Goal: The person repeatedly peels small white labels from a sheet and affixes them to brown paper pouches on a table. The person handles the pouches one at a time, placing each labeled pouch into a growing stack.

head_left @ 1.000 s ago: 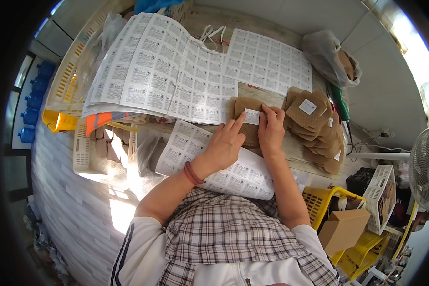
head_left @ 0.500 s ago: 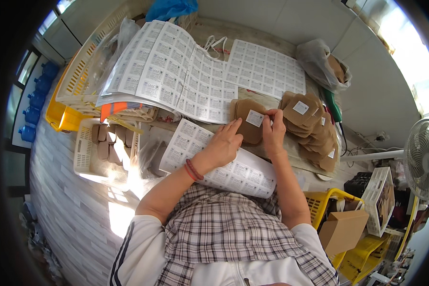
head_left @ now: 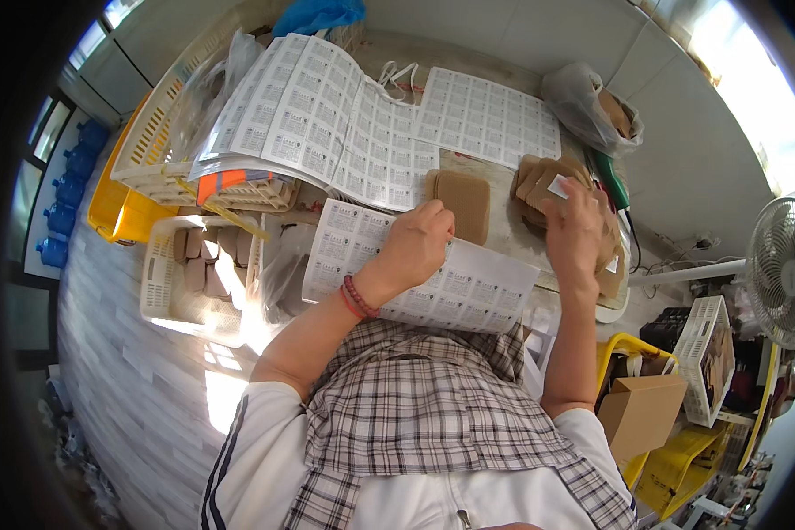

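Note:
My left hand (head_left: 420, 240) is closed, its curled fingers pinching the upper edge of a white sheet of printed labels (head_left: 344, 238) that lies across my lap and the table's edge. Just beyond it sits a small stack of brown cards (head_left: 464, 203) with rounded corners; the top one is bare. My right hand (head_left: 577, 225) is over the pile of brown cards (head_left: 532, 181) to the right. Its thumb and fingers are on a card with a white label (head_left: 557, 185), which they partly cover.
Large label sheets (head_left: 305, 115) spread over the far left of the table, with another sheet (head_left: 490, 115) beside them. A plastic bag (head_left: 583, 106) and a green-handled tool (head_left: 611, 177) stand behind the pile. Baskets (head_left: 159, 291) flank the table; a fan (head_left: 786, 269) is far right.
My right hand has moved right from the middle stack to the pile, and the labelled card is off the stack. My left hand has left the stack and closed on the label sheet.

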`<state>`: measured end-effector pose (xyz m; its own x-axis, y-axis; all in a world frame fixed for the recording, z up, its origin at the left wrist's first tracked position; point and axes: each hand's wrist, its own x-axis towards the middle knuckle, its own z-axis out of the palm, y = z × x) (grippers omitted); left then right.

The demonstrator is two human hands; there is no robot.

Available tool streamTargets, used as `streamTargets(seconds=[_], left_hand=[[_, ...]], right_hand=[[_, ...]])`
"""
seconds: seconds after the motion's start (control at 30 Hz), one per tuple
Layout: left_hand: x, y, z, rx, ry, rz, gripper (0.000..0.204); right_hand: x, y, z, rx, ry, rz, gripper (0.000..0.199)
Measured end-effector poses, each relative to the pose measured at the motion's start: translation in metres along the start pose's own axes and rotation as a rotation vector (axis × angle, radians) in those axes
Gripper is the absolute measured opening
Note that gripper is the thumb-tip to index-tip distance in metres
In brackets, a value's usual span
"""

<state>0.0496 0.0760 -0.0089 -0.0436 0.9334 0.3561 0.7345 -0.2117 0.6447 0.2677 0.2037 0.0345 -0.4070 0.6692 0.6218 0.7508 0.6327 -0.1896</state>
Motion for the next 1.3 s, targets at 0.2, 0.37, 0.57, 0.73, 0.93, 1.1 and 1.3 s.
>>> streamTargets(seconds=[0.2, 0.37, 0.57, 0.73, 0.93, 1.1, 1.3], left_hand=[[0.003, 0.026, -0.011, 0.009, 0.061, -0.003, 0.004], [-0.011, 0.021, -0.033, 0.027, 0.035, -0.063, 0.010], [-0.017, 0.005, -0.021, -0.173, -0.109, -0.351, 0.012], [-0.019, -0.005, -0.008, -0.176, -0.109, -0.331, 0.014], [-0.007, -0.013, 0.002, -0.134, -0.179, -0.379, 0.013], [-0.004, -0.028, 0.015, 0.075, -0.204, -0.261, 0.009], [0.003, -0.034, 0.032, 0.163, -0.015, 0.143, 0.009]], right_hand=[[-0.056, -0.079, 0.015, 0.508, -0.192, 0.026, 0.021], [-0.053, -0.061, 0.008, 0.474, -0.130, -0.089, 0.015], [-0.066, -0.057, 0.024, 0.347, 0.025, -0.348, 0.021], [-0.079, -0.055, 0.036, 0.402, 0.027, -0.318, 0.021], [-0.097, -0.047, 0.043, 0.656, -0.060, -0.242, 0.015], [-0.088, -0.033, 0.050, 1.352, -0.120, 0.406, 0.003], [-0.023, -0.001, 0.096, 1.137, -0.444, 0.563, 0.003]])
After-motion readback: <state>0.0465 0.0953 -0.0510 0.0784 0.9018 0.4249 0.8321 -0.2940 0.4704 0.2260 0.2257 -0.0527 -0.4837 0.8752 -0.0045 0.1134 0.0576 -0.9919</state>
